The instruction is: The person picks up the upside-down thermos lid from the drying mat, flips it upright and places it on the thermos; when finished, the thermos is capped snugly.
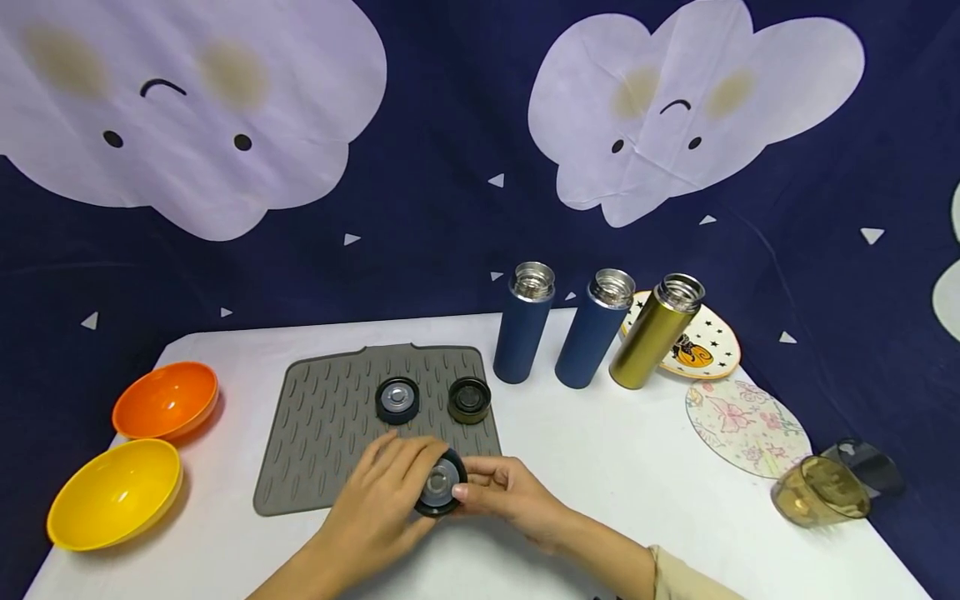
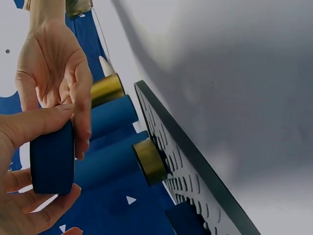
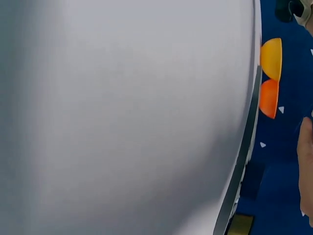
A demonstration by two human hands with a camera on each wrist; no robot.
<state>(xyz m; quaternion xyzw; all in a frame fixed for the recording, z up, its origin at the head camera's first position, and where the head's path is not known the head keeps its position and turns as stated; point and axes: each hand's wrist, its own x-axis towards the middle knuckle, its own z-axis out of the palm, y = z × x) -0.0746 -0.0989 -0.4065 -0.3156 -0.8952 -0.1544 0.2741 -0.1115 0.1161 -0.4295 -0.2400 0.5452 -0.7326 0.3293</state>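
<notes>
My left hand [image 1: 386, 500] grips a dark blue bottle lid [image 2: 52, 159] by its sides, above the table near the drying mat's front edge. The lid's inner face, with a clear grey centre, is turned up in the head view. From the other side my right hand [image 1: 517, 504] pinches its rim, thumb on the inner face and fingers partly hidden behind. Beyond the hands, another dark blue lid [image 1: 397, 400] and an olive-gold lid [image 1: 469, 400] lie on the grey mat [image 1: 315, 433], inner sides up.
Two blue bottles [image 1: 519, 333] [image 1: 592, 337] and a gold bottle [image 1: 648, 342] stand lidless behind the mat. At the left sit an orange bowl [image 1: 167, 402] and a yellow bowl [image 1: 116, 496]. A patterned plate [image 1: 720, 342], a floral round mat [image 1: 742, 425] and amber cup [image 1: 817, 492] are right.
</notes>
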